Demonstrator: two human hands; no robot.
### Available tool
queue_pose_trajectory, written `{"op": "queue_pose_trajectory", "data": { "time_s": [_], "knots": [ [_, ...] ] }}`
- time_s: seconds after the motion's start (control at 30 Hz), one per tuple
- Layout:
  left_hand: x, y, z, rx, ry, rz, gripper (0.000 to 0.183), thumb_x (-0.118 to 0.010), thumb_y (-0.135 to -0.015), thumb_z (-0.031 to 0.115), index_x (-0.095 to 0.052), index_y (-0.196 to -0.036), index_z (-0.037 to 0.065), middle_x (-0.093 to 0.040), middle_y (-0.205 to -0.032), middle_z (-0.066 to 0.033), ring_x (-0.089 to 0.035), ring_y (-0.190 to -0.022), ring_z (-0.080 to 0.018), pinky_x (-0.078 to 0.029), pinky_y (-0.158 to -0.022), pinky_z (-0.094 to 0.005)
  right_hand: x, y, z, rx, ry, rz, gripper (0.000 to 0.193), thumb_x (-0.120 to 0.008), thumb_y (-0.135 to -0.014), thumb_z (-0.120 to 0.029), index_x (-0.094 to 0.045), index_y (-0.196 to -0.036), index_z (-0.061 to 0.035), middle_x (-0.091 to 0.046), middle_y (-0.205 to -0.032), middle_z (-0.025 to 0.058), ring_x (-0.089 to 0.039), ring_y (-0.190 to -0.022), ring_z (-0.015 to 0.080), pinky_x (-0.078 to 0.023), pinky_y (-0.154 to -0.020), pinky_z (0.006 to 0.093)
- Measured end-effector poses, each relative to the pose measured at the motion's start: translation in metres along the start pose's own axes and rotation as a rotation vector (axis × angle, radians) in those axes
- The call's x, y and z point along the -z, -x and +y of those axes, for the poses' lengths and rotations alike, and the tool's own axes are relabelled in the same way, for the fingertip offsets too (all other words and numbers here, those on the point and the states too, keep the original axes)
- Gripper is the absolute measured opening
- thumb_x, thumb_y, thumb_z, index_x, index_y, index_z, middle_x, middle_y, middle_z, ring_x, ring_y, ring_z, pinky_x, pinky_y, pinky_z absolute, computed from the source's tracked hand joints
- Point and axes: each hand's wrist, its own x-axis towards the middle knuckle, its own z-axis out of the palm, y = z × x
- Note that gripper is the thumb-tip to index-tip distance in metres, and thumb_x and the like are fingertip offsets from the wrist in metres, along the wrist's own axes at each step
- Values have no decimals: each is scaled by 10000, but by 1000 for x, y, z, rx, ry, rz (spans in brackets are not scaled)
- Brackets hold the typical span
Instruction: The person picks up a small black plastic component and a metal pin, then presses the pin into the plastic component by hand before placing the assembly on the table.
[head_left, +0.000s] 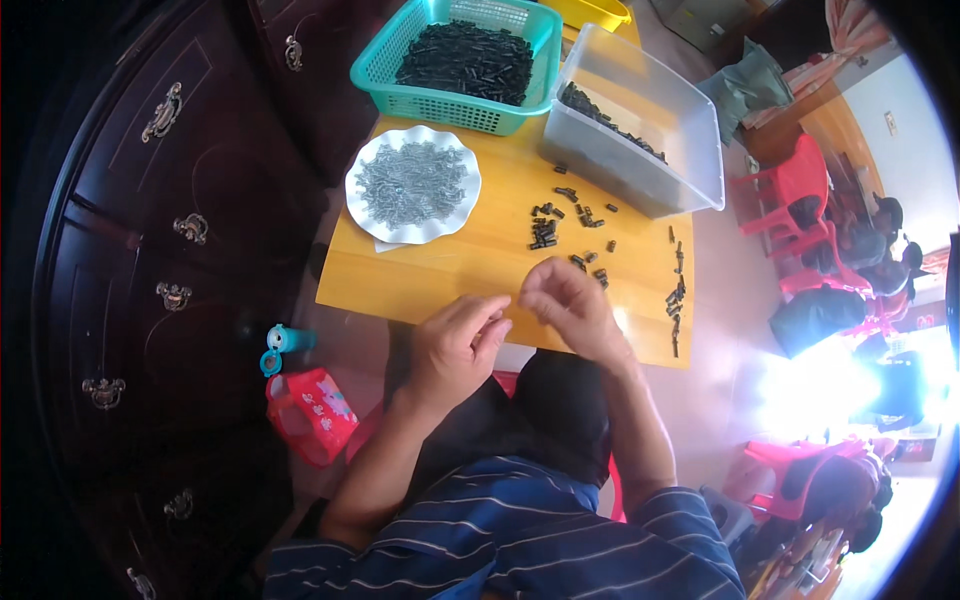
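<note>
Both hands are raised close together over the near edge of the yellow wooden table (400, 280). The fingers of my left hand (455, 350) are curled, with thumb and forefinger brought together. Opposite it, my right hand (580, 312) pinches thumb and forefinger, its tips almost meeting the left ones. Anything between the fingertips is too small to make out. Just beyond my right hand lie small black cylindrical pieces (543, 236), loose and in little clusters. A white scalloped plate (400, 236) at the left holds a heap of thin, silvery or clear small parts (412, 183).
Behind the plate stands a teal perforated basket (440, 110) full of black pieces. A clear plastic box (640, 190) beside it holds more. Along the table's right side runs a line of black pieces (677, 300). Dark cabinets (130, 270) rise at the left; red chairs (800, 180) stand right.
</note>
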Motion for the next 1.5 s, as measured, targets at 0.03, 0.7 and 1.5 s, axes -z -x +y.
{"op": "queue_pose_trajectory", "data": {
  "time_s": [0.03,0.7,1.5],
  "knots": [
    [-1,0,0,-2,2,-8,248,-754,-847,-20,-705,-1088,8,-728,-917,-140,-738,-803,-279,-579,-691,-347,-7,4,4,-2,-2,8,77,-666,-1004,-67,-614,-1050,-35,-605,-840,-53,-545,-746,23,-435,-625,219],
    [-6,1,0,46,131,-105,74,-725,-868,-32,-690,-931,-14,-710,-833,-104,-709,-733,-197,-539,-656,-292,21,22,27,14,479,521,81,-721,-915,-92,-685,-955,-32,-700,-891,117,-683,-684,237,-542,-642,357],
    [-6,-1,-2,-4,35,-114,89,-743,-841,-16,-682,-906,-5,-709,-836,-130,-713,-759,-293,-542,-671,-347,107,-88,41,-69,936,512,177,-705,-892,-256,-750,-952,-95,-747,-985,143,-712,-929,350,-559,-818,462]
  ]
}}
